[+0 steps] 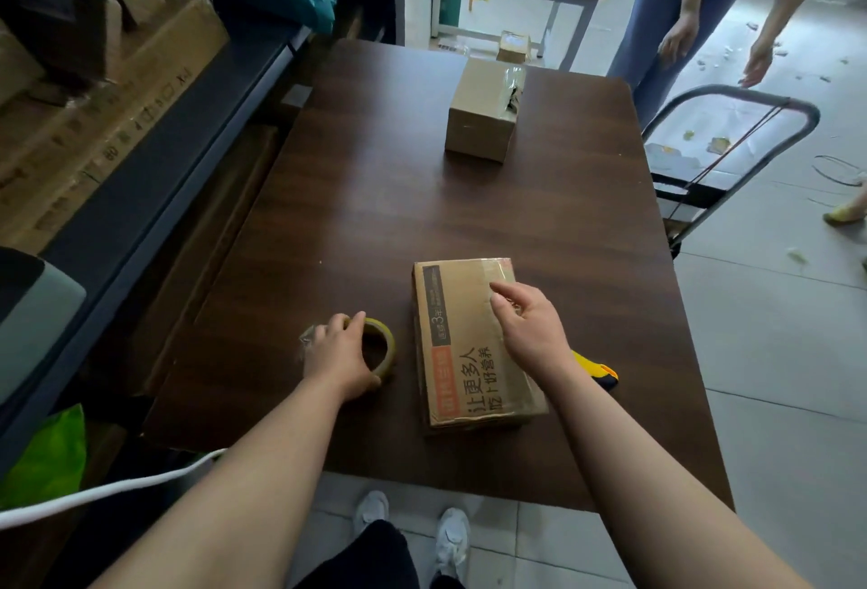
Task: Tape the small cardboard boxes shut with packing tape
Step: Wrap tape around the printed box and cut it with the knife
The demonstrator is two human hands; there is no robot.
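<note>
**Now: tape roll (pixel 382 340) under the left hand (pixel 335 354), flat box (pixel 462 354) under the right hand (pixel 530 326)**

Most of the room in front of me is a dark wooden table (pixel 352 222). Grey shelving (pixel 187 129) along its left side is stacked with large brown cartons. A hand trolley (pixel 750 96) stands at the table's far right corner, and a second person (pixel 657 25) in jeans stands beyond it, arms hanging.

At the far end of the table sits a taller box (pixel 481 119) of plain brown card, with glossy, crinkled tape over its right edge.

The flat box lies at the near edge, just in front of the worker, closed, with clear tape shining at its far right corner. A dark strip printed along its top carries small pale writing in which "3年" stands out. Below that come an orange tag and large black Chinese characters, among them 让更多人.

The right hand is over the box's right half, index finger stretched out and the others loosely bent, holding nothing I can make out. Whether it touches the card I cannot tell.

The left hand grips the yellowish tape roll just left of the box, thumb over the rim.

A yellow-and-black knife (pixel 598 370) pokes out from behind the right wrist.
</note>
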